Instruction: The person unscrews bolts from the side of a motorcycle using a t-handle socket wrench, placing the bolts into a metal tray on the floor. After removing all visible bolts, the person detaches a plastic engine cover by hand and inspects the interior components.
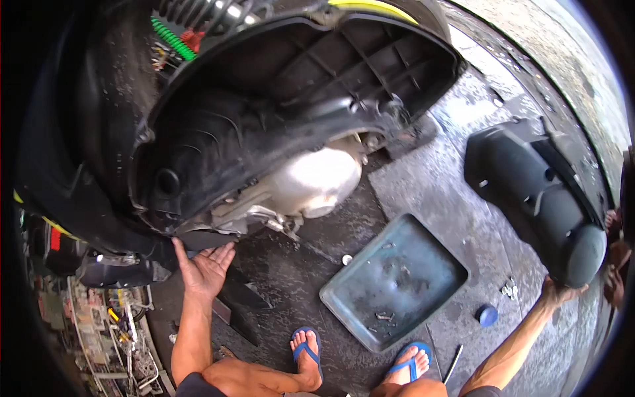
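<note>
My left hand (pixel 204 270) is spread palm up, its fingertips against the lower edge of a black body panel (pixel 205 239) on a scooter. Thumb and fingers are apart, and nothing lies in the palm. Out to the right, my right hand (pixel 562 292) grips the lower end of a curved black plastic cover (pixel 522 178). That cover is tilted, and part of my grip is hidden behind its rounded end. Between the hands is the scooter's engine, with a shiny silver casing (pixel 316 182) under a large ribbed black plastic housing (pixel 278 99).
A blue-grey tray (pixel 393 284) with a few small metal parts lies on the floor. Near it are a blue cap (pixel 487 315), several small bolts (pixel 509 290) and a thin metal rod (pixel 453 364). Tools and parts fill a rack (pixel 106 337) at the lower left.
</note>
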The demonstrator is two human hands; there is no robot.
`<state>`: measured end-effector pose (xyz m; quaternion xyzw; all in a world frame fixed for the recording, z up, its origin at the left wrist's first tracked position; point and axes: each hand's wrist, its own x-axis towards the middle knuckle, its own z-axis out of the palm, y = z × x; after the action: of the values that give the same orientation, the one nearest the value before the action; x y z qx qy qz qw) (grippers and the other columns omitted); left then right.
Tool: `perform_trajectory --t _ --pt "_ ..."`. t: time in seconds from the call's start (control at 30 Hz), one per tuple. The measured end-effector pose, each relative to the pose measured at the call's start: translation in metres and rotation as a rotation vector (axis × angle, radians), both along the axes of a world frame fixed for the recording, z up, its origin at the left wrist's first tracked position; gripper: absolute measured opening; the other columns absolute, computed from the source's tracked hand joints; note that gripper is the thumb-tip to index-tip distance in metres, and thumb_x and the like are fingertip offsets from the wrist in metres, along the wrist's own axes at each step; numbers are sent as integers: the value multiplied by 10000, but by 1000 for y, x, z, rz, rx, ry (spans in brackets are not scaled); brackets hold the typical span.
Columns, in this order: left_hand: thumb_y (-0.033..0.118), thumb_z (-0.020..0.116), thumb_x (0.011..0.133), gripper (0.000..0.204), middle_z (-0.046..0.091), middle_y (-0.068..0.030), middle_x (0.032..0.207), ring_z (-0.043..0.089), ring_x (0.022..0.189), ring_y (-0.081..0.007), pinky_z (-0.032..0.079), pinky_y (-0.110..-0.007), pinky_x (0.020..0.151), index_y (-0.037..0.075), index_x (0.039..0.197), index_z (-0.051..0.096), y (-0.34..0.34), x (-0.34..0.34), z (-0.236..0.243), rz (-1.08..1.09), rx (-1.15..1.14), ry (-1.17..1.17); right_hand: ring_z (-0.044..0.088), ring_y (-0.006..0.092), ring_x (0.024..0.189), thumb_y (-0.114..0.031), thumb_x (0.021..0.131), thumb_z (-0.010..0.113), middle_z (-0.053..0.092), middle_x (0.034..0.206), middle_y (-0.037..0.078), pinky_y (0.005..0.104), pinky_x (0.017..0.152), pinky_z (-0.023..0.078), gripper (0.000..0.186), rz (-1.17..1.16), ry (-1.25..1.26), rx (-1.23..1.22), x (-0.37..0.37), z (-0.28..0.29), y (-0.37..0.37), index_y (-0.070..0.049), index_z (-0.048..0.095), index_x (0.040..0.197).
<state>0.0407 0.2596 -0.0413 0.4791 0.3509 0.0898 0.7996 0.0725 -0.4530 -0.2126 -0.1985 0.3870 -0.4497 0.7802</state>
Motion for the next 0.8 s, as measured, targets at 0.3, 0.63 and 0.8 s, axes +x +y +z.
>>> perform_trajectory --t 0.3,0.63,0.8 --pt "645 680 765 1300 134 -289 1525 235 1401 -452 252 -510 1158 -88 1449 -149 28 -24 5 76 -245 -116 535 301 1209 -512 778 584 548 1309 103 504 984 458 623 407 147 -105 -130 63 106 -124 566 1265" --pt "630 696 750 1322 104 -317 1513 178 1416 -461 216 -540 1167 -64 1446 -186 50 -20 -16 -56 -360 -231 529 293 1181 -509 797 565 546 1258 98 499 983 443 567 940 538 24 -289 94 230 -123 566 1213" --pt "506 633 849 974 323 -293 1442 366 1341 -422 326 -523 1121 -107 1436 155 23 -15 -19 113 -368 -207 525 290 1167 -507 807 556 544 1232 95 496 983 435 541 1116 733 129 -350 114 258 -122 565 1188"
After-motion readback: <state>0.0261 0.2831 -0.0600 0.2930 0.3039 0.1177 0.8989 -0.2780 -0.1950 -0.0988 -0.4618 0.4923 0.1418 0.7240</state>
